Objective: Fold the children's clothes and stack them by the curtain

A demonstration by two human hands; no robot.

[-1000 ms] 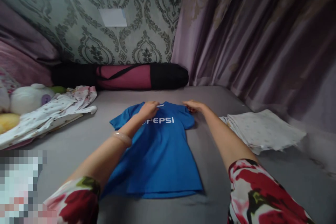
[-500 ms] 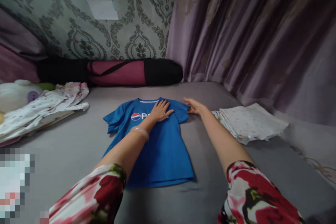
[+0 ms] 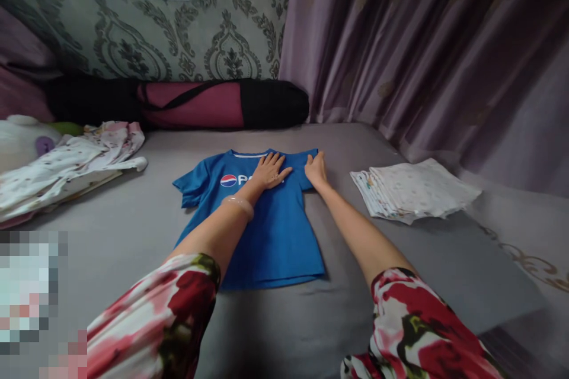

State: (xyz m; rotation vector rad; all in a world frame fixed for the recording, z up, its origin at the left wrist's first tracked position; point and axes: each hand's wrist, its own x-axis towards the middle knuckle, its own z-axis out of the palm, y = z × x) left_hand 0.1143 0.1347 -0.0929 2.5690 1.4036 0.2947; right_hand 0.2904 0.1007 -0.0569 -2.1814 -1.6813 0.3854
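Note:
A small blue T-shirt (image 3: 271, 237) with a Pepsi logo lies flat, front up, on a grey bed sheet (image 3: 133, 231). My left hand (image 3: 269, 170) rests flat on the chest of the shirt, fingers spread, covering part of the white lettering. My right hand (image 3: 316, 169) lies flat on the shirt's right sleeve, fingers pointing away from me. A pale bangle sits on my left wrist. Both my arms wear floral sleeves.
A stack of folded white dotted cloths (image 3: 413, 191) lies to the right. Loose patterned clothes (image 3: 66, 169) and a plush toy (image 3: 22, 139) are at the left. A black and maroon rolled bag (image 3: 200, 105) lies along the wallpapered wall. Purple curtains (image 3: 422, 53) hang on the right.
My left hand moved from the collar down onto the chest and flattened. My right hand slid inward from beside the right sleeve onto it. The view shifted slightly.

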